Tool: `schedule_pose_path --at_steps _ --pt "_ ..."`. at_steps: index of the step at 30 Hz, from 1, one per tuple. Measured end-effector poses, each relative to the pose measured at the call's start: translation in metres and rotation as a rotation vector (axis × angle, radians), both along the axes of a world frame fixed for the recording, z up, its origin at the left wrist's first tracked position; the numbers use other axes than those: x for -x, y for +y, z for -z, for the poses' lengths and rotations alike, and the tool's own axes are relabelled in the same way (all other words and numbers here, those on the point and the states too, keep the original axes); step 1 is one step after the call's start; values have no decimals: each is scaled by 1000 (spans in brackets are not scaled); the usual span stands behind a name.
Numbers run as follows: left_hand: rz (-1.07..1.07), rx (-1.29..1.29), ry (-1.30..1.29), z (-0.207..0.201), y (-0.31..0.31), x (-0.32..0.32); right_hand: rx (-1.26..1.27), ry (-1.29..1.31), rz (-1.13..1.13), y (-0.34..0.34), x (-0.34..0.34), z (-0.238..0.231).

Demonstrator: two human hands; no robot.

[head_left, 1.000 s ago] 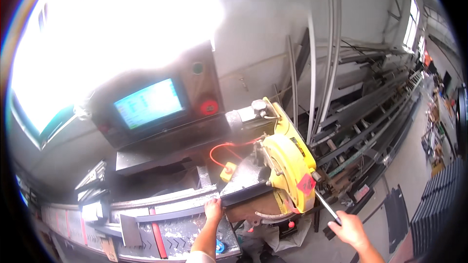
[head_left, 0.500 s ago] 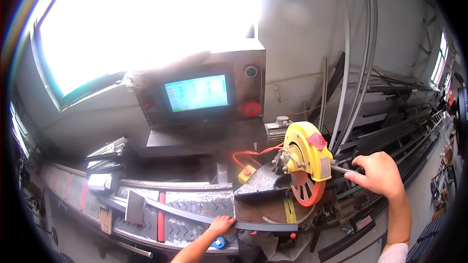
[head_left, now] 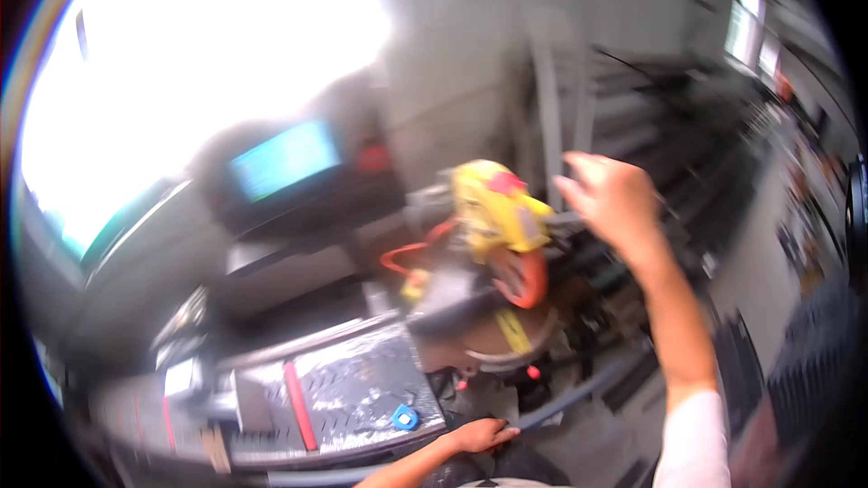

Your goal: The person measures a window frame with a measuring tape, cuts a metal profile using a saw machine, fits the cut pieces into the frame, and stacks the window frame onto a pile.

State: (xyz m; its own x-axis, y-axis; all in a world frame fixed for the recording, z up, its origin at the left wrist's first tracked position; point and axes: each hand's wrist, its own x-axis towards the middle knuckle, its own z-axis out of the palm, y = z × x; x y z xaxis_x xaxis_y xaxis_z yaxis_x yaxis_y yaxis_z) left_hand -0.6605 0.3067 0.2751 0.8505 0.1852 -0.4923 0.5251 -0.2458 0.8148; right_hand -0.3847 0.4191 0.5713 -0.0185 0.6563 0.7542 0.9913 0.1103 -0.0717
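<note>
At bench front, left hand (head_left: 477,436) gripping long dark metal strip (head_left: 579,395), axis running up-right. Right hand (head_left: 613,201) raised, fingers spread, empty, just beside yellow-guarded chop saw (head_left: 495,213)

Long dark metal strip (head_left: 579,390), slanted below the yellow saw (head_left: 493,208)

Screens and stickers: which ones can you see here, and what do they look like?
Screen: glowing blue-green rectangle, in a dark cabinet, left of the saw, blurred.
Sticker: small red patch on top of the yellow saw guard.
Red round button: just right of the screen, blurred.
</note>
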Motion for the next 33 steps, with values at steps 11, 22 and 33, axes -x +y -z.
schedule_pose_path --at_steps 11,22,33 --pt "-148 21 -16 65 -77 47 81 567 142 -279 108 204" --pt "60 31 -46 27 -153 -187 127 976 798 -548 42 303" --pt "-219 -153 -1053 -102 -324 -513 -56 946 962 -742 -131 287"
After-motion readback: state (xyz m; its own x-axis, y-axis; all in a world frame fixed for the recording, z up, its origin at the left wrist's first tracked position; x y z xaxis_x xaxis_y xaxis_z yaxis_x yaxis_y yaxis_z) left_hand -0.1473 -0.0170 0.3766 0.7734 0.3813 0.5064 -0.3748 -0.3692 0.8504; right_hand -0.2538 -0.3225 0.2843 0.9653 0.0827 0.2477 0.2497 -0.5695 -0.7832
